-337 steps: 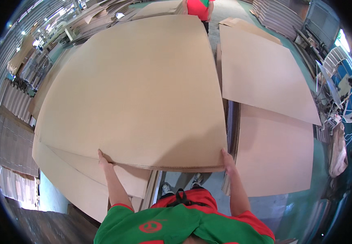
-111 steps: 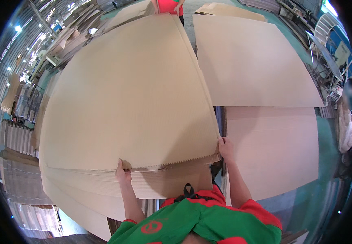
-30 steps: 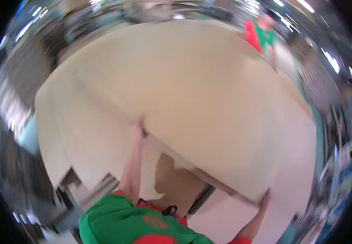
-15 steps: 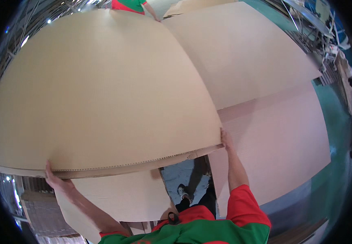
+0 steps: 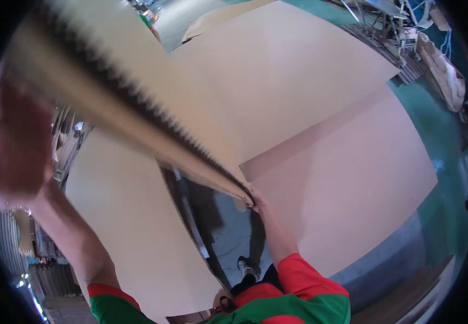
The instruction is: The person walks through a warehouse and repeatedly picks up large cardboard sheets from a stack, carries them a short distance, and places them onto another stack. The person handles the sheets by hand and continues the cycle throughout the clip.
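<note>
Two or more layered tan cardboard sheets (image 5: 109, 116) are tilted steeply, their left side raised close to the camera. The near edge shows a zigzag of corrugation and runs from upper left down to the middle. My right hand (image 5: 256, 198) is closed round the low corner of these sheets. At far left my left hand (image 5: 18, 140), large and blurred, is lifted against the raised end of the sheets; its fingers are smeared and partly hidden behind the edge. Beneath, another flat cardboard sheet (image 5: 131, 232) lies to the left.
Large cardboard sheets (image 5: 336, 178) lie in overlapping layers on the right. A grey-green floor (image 5: 234, 232) shows in the gap by my shoe (image 5: 245, 265). Metal framework (image 5: 390, 27) and a brown wrapped bundle (image 5: 442, 73) stand at far right. Stacked cardboard (image 5: 55, 283) sits at lower left.
The sheets in my hands have swung from nearly flat to a steep tilt, left side up. My left hand has risen; my right hand has shifted left and slightly down. The other person is mostly hidden.
</note>
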Motion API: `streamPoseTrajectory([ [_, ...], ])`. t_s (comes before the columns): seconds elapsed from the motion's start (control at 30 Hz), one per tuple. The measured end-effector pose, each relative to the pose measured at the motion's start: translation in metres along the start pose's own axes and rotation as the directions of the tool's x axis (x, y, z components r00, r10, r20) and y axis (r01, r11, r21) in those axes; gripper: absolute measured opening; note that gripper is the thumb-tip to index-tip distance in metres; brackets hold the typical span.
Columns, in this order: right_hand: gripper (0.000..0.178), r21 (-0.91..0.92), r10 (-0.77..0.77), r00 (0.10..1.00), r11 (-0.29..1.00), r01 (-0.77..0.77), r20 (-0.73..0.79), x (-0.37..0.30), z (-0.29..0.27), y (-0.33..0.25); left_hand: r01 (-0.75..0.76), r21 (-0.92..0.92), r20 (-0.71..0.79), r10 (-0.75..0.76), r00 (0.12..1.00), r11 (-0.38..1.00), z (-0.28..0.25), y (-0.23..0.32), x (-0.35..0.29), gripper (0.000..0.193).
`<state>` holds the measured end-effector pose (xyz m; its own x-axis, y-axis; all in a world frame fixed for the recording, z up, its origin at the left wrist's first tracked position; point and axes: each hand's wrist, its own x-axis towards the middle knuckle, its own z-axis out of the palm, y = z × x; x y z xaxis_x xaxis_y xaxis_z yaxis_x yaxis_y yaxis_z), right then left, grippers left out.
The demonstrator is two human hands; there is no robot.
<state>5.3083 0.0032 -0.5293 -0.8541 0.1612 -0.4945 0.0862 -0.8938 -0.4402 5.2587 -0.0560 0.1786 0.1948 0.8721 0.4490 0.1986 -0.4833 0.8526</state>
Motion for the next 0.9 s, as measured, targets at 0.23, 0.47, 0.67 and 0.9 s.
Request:
streamPoseTrajectory([
  [0.23,0.021,0.252,0.171,0.985,0.953,-0.168,0.012,0.022,0.050,-0.043,0.400,0.577,-0.495,-0.086,0.865,0.712,0.032,-0.140,-0.097,0.100],
  [0.47,0.028,0.431,0.294,0.908,0.808,-0.402,0.297,0.094,0.079,-0.027,0.866,0.112,-0.789,-0.486,0.376,0.487,0.058,-0.138,-0.285,0.082],
  [0.67,0.047,0.801,0.399,0.859,0.368,-0.471,0.322,0.141,0.065,0.035,0.920,-0.274,-0.920,-0.354,-0.167,0.279,0.128,-0.111,-0.408,0.073],
  [0.9,0.064,0.694,0.116,0.720,0.202,-0.691,0.684,0.216,0.059,0.111,0.907,-0.415,-0.889,-0.243,-0.387,0.076,0.181,-0.138,-0.472,0.051],
])
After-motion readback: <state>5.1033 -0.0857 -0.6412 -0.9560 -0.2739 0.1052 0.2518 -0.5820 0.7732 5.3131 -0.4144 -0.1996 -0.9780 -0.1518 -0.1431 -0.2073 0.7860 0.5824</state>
